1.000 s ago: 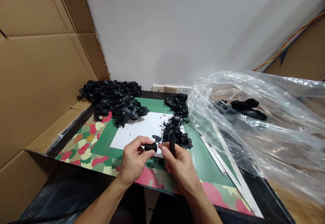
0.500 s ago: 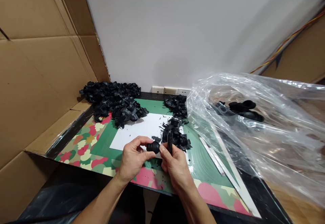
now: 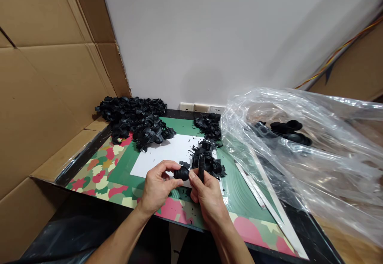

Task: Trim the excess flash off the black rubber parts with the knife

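My left hand (image 3: 157, 188) pinches a small black ribbed rubber part (image 3: 181, 173) between thumb and fingers, just above the white sheet (image 3: 167, 152). Right beside it, my right hand (image 3: 206, 194) is closed round a slim black tool (image 3: 201, 167) that stands upright, its tip close to the rubber part. Both hands hover over the near edge of the green mat (image 3: 239, 192). A small heap of the same black parts (image 3: 209, 162) lies just behind my right hand.
A large pile of black rubber parts (image 3: 134, 118) fills the back left corner against cardboard walls (image 3: 44, 96). Another small pile (image 3: 209, 124) sits at the back centre. A crumpled clear plastic bag (image 3: 299, 152) with a few black pieces covers the right side.
The two hands have drawn closer together, the rubber part shifting slightly right toward the tool. The view has drifted a little; the piles have not moved.
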Available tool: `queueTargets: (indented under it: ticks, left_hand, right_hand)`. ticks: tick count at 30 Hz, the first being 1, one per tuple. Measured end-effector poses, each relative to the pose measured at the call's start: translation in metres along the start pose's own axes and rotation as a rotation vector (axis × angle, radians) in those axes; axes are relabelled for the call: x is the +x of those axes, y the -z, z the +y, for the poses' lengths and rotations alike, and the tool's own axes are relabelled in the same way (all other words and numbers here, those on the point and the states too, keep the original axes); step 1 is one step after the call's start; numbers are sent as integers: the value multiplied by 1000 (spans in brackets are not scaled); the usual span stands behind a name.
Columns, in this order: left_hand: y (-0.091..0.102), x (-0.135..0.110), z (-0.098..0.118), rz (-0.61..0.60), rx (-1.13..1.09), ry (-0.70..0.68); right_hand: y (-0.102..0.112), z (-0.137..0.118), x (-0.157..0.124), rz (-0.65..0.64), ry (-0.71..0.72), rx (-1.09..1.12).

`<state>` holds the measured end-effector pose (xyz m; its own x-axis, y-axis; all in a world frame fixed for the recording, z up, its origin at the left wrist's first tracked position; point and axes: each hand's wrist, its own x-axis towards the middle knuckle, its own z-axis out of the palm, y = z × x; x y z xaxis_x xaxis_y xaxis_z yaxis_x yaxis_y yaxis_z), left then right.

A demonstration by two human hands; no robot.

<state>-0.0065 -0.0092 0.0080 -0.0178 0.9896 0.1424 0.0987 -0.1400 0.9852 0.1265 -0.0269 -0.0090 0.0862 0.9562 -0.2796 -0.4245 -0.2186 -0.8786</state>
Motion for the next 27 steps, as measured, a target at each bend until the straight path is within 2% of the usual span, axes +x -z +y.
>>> queueTargets:
  ticks: [17, 27]
  left_hand:
    - [2, 1, -5, -6, 34, 68]
    - [2, 1, -4, -9, 24, 152]
  right_hand:
    - [-1, 1, 3, -17, -12, 56]
    - [-1, 4, 6, -31, -34, 72]
